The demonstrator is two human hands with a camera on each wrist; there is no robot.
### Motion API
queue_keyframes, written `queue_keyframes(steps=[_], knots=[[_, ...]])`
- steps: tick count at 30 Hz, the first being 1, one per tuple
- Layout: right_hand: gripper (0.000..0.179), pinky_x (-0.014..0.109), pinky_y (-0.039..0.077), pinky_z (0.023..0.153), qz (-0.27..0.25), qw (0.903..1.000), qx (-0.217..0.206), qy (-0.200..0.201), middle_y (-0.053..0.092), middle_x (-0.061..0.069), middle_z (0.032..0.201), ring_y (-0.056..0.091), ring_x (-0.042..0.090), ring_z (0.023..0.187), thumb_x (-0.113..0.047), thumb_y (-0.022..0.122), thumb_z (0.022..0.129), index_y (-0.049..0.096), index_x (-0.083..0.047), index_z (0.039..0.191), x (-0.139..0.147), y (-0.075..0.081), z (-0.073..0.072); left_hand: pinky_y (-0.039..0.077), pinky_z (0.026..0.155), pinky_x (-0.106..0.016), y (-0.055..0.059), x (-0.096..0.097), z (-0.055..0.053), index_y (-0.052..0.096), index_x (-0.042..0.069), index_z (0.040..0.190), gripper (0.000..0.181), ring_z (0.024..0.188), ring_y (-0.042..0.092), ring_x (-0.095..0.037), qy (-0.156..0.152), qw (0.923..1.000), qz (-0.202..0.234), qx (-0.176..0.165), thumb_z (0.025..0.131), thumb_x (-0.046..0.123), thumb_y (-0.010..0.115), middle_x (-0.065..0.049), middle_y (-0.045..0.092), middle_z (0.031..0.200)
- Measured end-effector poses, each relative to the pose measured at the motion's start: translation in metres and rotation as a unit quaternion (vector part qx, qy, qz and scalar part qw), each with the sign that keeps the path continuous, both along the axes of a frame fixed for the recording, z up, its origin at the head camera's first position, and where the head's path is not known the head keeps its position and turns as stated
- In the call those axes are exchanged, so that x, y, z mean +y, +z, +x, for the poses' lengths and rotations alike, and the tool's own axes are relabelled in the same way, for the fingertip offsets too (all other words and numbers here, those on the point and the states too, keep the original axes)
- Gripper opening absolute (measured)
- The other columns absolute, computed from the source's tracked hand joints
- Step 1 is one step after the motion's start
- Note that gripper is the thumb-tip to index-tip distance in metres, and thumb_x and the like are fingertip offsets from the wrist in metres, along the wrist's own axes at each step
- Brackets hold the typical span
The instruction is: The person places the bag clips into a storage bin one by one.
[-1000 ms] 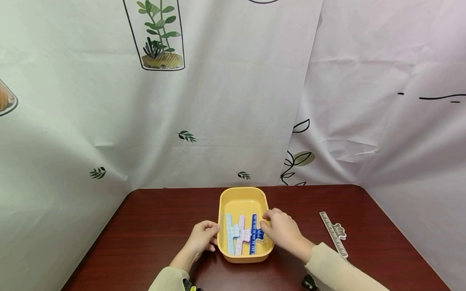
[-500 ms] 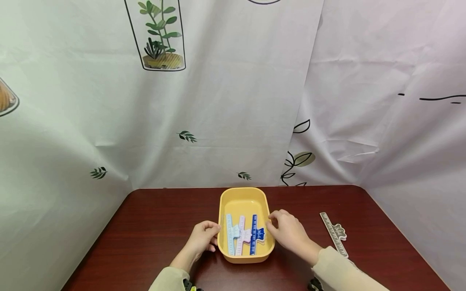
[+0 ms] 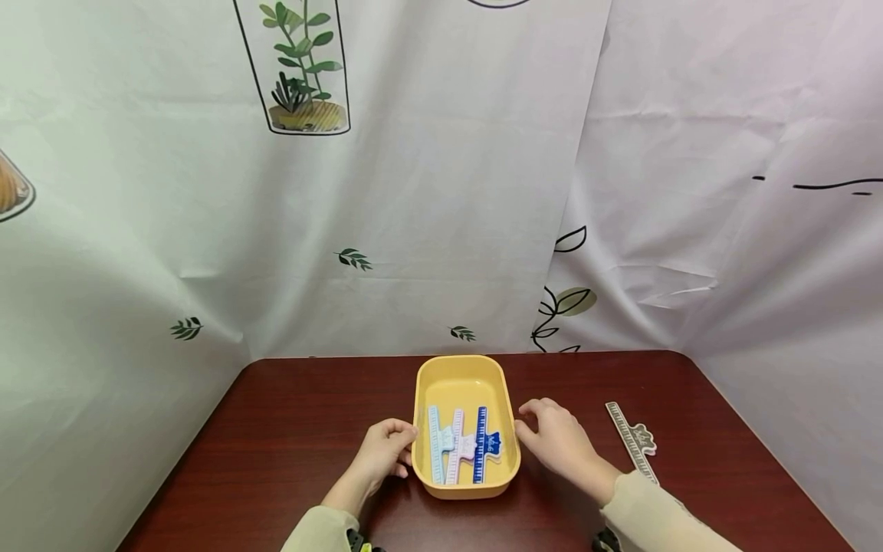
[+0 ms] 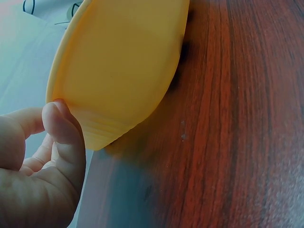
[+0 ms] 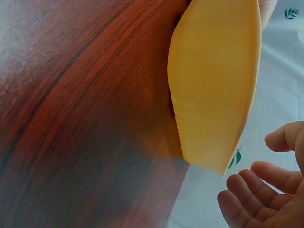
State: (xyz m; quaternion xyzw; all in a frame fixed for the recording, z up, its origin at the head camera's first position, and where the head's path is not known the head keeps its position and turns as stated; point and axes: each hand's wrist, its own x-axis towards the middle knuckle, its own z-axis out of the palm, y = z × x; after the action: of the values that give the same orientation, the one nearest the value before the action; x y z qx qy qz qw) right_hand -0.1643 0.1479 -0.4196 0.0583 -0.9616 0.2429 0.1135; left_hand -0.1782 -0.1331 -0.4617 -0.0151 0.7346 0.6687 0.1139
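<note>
A yellow plastic tray (image 3: 462,383) sits on the table with three ruler-edged clips lying side by side in it. From left to right they are a light blue clip (image 3: 436,445), a pale pink clip (image 3: 455,448) and a dark blue clip (image 3: 480,445). My left hand (image 3: 381,448) pinches the tray's left rim between thumb and fingers; its thumb (image 4: 61,126) shows at the rim in the left wrist view. Just off the tray's right side is my right hand (image 3: 557,438), fingers loosely bent and holding nothing. The right wrist view shows those fingers (image 5: 247,199) apart from the tray wall.
A grey ruler-edged clip (image 3: 631,441) lies on the dark red wooden table (image 3: 324,399), to the right of the right hand. White printed cloth (image 3: 441,192) hangs behind and at both sides of the table.
My right hand has drawn back rightward from over the dark blue clip to outside the tray. The left hand, the tray and the clips stay where they were.
</note>
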Motion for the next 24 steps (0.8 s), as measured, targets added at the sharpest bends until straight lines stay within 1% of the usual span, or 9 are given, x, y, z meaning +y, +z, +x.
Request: queue_keyframes(steps=[4, 8, 12, 13, 19, 20, 24], knots=[[0.020, 0.033, 0.049, 0.063, 0.000, 1.0000, 0.006, -0.001, 0.065, 0.003, 0.090, 0.053, 0.012, 0.069, -0.023, 0.069, 0.080, 0.069, -0.011, 0.096, 0.004, -0.001, 0.000, 0.045, 0.042, -0.019, 0.000, 0.000, 0.000, 0.054, -0.007, 0.104, 0.026, 0.050, 0.054, -0.006, -0.001, 1.0000, -0.001, 0.002, 0.091, 0.016, 0.057, -0.001, 0.060, 0.070], [0.020, 0.038, 0.051, 0.068, 0.000, 0.9999, 0.011, -0.002, 0.066, 0.006, 0.093, 0.058, 0.016, 0.074, -0.022, 0.069, 0.080, 0.070, -0.009, 0.096, 0.008, -0.001, 0.001, 0.045, 0.042, -0.019, 0.000, 0.000, 0.000, 0.054, -0.007, 0.104, 0.027, 0.050, 0.054, -0.006, -0.001, 1.0000, -0.005, 0.002, 0.091, 0.016, 0.057, -0.002, 0.060, 0.070], [0.022, 0.043, 0.053, 0.073, 0.002, 0.9999, 0.008, -0.006, 0.067, 0.008, 0.097, 0.062, 0.020, 0.080, -0.022, 0.068, 0.081, 0.070, -0.008, 0.098, 0.013, -0.001, 0.002, 0.045, 0.042, -0.019, 0.000, 0.000, 0.000, 0.055, -0.007, 0.103, 0.027, 0.050, 0.054, -0.006, -0.001, 1.0000, -0.004, 0.003, 0.091, 0.016, 0.057, -0.002, 0.060, 0.070], [0.023, 0.044, 0.053, 0.073, 0.002, 1.0000, 0.005, -0.007, 0.067, 0.008, 0.098, 0.062, 0.021, 0.081, -0.023, 0.068, 0.081, 0.069, -0.008, 0.098, 0.014, -0.001, 0.002, 0.045, 0.042, -0.019, 0.003, 0.001, 0.001, 0.054, -0.008, 0.103, 0.026, 0.050, 0.054, -0.006, -0.001, 1.0000, -0.003, 0.004, 0.091, 0.016, 0.056, -0.002, 0.060, 0.070], [0.024, 0.044, 0.052, 0.070, 0.003, 0.9999, -0.007, -0.015, 0.067, 0.008, 0.098, 0.062, 0.022, 0.082, -0.024, 0.068, 0.081, 0.069, -0.009, 0.100, 0.021, -0.002, 0.002, 0.044, 0.041, -0.020, 0.004, 0.002, 0.003, 0.053, -0.010, 0.105, 0.028, 0.050, 0.054, -0.007, 0.000, 1.0000, 0.002, 0.005, 0.091, 0.014, 0.056, -0.002, 0.060, 0.069], [0.025, 0.044, 0.052, 0.070, 0.004, 0.9998, -0.007, -0.016, 0.067, 0.008, 0.097, 0.062, 0.022, 0.081, -0.024, 0.068, 0.081, 0.069, -0.009, 0.100, 0.022, -0.003, 0.002, 0.044, 0.040, -0.020, 0.001, 0.002, 0.001, 0.054, -0.009, 0.105, 0.028, 0.050, 0.054, -0.007, 0.001, 1.0000, 0.001, 0.005, 0.091, 0.015, 0.057, -0.002, 0.061, 0.069], [0.025, 0.045, 0.051, 0.071, 0.005, 0.9998, -0.005, -0.019, 0.067, 0.009, 0.097, 0.064, 0.024, 0.083, -0.024, 0.067, 0.082, 0.069, -0.008, 0.101, 0.026, -0.003, 0.003, 0.044, 0.040, -0.019, 0.000, 0.001, 0.001, 0.054, -0.009, 0.104, 0.029, 0.050, 0.054, -0.007, 0.002, 1.0000, 0.001, 0.004, 0.091, 0.016, 0.057, -0.002, 0.060, 0.070]])
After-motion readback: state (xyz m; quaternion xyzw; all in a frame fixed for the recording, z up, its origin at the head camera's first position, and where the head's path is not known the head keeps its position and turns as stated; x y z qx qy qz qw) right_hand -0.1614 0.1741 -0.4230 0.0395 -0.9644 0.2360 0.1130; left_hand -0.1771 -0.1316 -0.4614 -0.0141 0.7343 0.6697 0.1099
